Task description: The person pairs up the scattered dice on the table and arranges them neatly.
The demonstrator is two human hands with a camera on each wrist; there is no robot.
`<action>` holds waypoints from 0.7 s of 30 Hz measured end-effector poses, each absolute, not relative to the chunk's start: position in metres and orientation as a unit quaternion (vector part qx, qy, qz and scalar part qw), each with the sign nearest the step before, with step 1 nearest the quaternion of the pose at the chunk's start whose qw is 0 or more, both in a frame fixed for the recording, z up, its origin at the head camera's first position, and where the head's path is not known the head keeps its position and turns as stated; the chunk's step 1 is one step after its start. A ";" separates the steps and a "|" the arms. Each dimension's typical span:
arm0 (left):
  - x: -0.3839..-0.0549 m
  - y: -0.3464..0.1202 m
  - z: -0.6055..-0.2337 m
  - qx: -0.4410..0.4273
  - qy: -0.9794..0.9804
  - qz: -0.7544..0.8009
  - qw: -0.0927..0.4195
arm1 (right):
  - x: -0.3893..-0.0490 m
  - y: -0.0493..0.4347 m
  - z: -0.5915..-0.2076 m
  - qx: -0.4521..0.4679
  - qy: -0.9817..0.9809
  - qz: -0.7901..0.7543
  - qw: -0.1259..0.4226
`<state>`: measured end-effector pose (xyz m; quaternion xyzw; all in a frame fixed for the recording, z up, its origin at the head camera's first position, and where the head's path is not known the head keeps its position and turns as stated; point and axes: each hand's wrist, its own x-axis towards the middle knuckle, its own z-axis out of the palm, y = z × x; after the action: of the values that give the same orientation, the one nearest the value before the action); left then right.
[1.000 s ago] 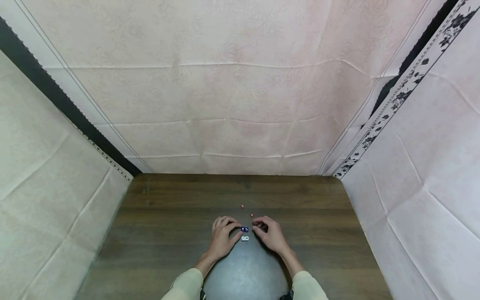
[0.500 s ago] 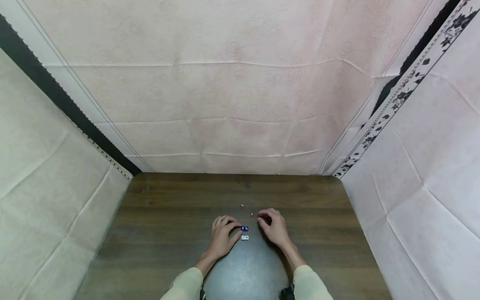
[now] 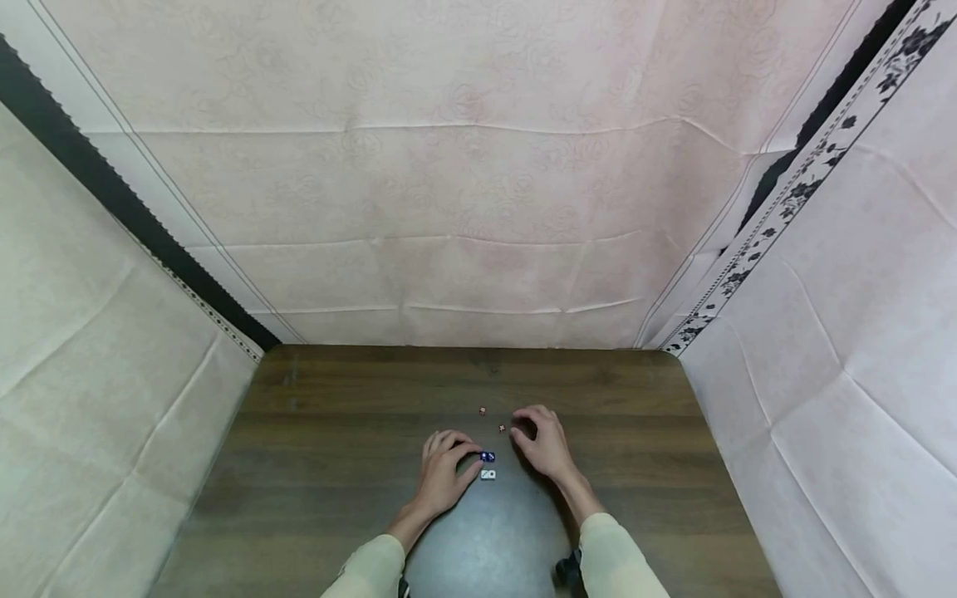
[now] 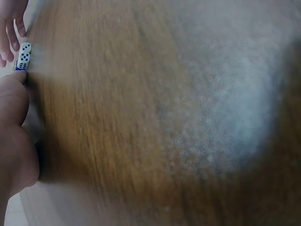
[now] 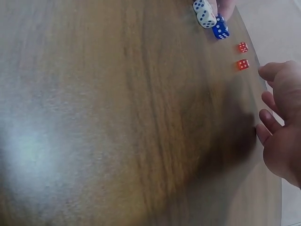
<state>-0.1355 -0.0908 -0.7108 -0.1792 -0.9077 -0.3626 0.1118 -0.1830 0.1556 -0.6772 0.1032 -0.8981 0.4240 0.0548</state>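
Note:
My left hand pinches the left end of a pair of blue dice between forefinger and thumb, seemingly the left die; its fingertips partly cover it. Just nearer to me, two white dice with blue dots sit side by side on the table. In the right wrist view the blue dice stand right beside the white dice. Two smaller red dice lie apart farther back, one red die behind the other red die. To their right hovers my right hand, fingers loosely bent, holding nothing.
The dice rest on a brown wood-grain table. A pale patterned cloth hangs behind its far edge, with a cloth wall on the left and another cloth wall on the right.
My right hand has drawn back from beside the blue dice, first to the right and then farther forward beside the red dice. The left hand and all dice keep their places.

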 end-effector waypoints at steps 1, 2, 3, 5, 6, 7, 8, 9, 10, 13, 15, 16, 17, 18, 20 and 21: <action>-0.136 -0.091 -0.711 -0.179 -0.908 -0.362 0.111 | -0.184 0.155 -0.677 0.106 -0.899 0.423 0.050; -0.136 -0.091 -0.711 -0.178 -0.909 -0.361 0.110 | -0.185 0.155 -0.677 0.108 -0.899 0.421 0.045; -0.136 -0.091 -0.711 -0.177 -0.910 -0.360 0.108 | -0.186 0.155 -0.677 0.110 -0.901 0.418 0.040; -0.136 -0.091 -0.712 -0.176 -0.911 -0.357 0.106 | -0.188 0.154 -0.677 0.116 -0.902 0.414 0.029; -0.136 -0.091 -0.712 -0.175 -0.912 -0.356 0.106 | -0.188 0.154 -0.677 0.119 -0.903 0.412 0.027; -0.136 -0.091 -0.712 -0.176 -0.911 -0.356 0.107 | -0.189 0.153 -0.677 0.121 -0.904 0.410 0.024; -0.137 -0.091 -0.713 -0.176 -0.911 -0.356 0.109 | -0.190 0.153 -0.677 0.124 -0.905 0.406 0.021; -0.137 -0.091 -0.712 -0.177 -0.911 -0.356 0.111 | -0.190 0.152 -0.677 0.126 -0.906 0.404 0.018; -0.137 -0.091 -0.712 -0.178 -0.911 -0.356 0.113 | -0.191 0.151 -0.678 0.128 -0.907 0.402 0.016; -0.136 -0.091 -0.712 -0.179 -0.910 -0.357 0.114 | -0.192 0.150 -0.680 0.133 -0.907 0.398 0.014; -0.136 -0.091 -0.711 -0.179 -0.910 -0.357 0.113 | -0.194 0.150 -0.683 0.140 -0.907 0.397 0.024; -0.136 -0.091 -0.711 -0.179 -0.910 -0.356 0.112 | -0.195 0.150 -0.686 0.144 -0.905 0.398 0.031; -0.136 -0.091 -0.711 -0.179 -0.910 -0.356 0.112 | -0.195 0.150 -0.688 0.150 -0.904 0.398 0.040; -0.136 -0.091 -0.711 -0.179 -0.911 -0.356 0.111 | -0.196 0.150 -0.691 0.152 -0.902 0.401 0.048; -0.136 -0.091 -0.711 -0.179 -0.911 -0.355 0.112 | -0.197 0.150 -0.696 0.157 -0.898 0.406 0.059; -0.136 -0.091 -0.711 -0.178 -0.911 -0.355 0.113 | -0.198 0.151 -0.699 0.159 -0.897 0.408 0.063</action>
<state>-0.1360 -0.0911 -0.7110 -0.1783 -0.9109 -0.3546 0.1125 -0.1978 0.1505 -0.6987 0.1585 -0.8970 0.4078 0.0627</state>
